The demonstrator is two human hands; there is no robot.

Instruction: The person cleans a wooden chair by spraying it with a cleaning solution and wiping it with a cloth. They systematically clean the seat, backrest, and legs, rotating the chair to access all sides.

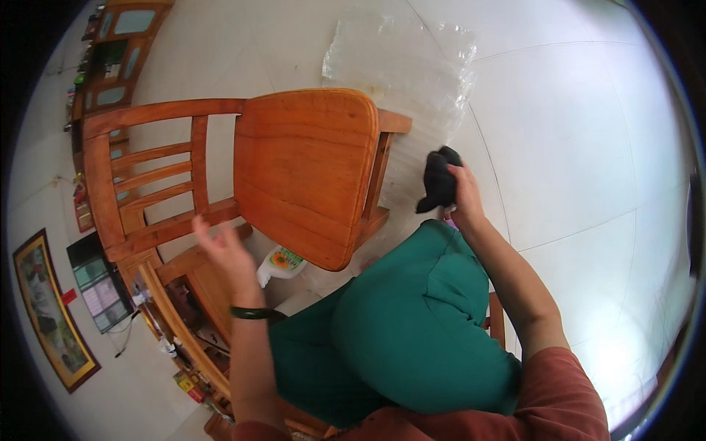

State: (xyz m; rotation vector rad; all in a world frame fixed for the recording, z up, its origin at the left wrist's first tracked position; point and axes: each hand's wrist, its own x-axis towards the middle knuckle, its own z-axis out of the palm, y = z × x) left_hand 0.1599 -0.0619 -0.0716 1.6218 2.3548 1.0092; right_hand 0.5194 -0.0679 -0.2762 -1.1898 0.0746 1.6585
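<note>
My right hand (468, 193) grips a bunched black cloth (438, 179) beyond my right knee, out past the front of the wooden chair (306, 171). Bare and slightly blurred, my left hand (227, 256) hovers near the lower side of the chair's slatted backrest, fingers apart. A dark green bangle (249, 313) circles that wrist. The chair stands upright before me, its smooth brown seat facing up. Partly hidden under the seat's edge is a white plastic bottle (284, 260) with a flower on its label; its nozzle end points toward my left hand.
Clear plastic sheeting (397, 71) lies on the pale tiled floor (568, 160) beyond the chair. My legs in green trousers (408, 331) fill the near middle. Wooden cabinets (118, 60), a wall-mounted television (102, 284) and a framed picture (55, 311) line the left side.
</note>
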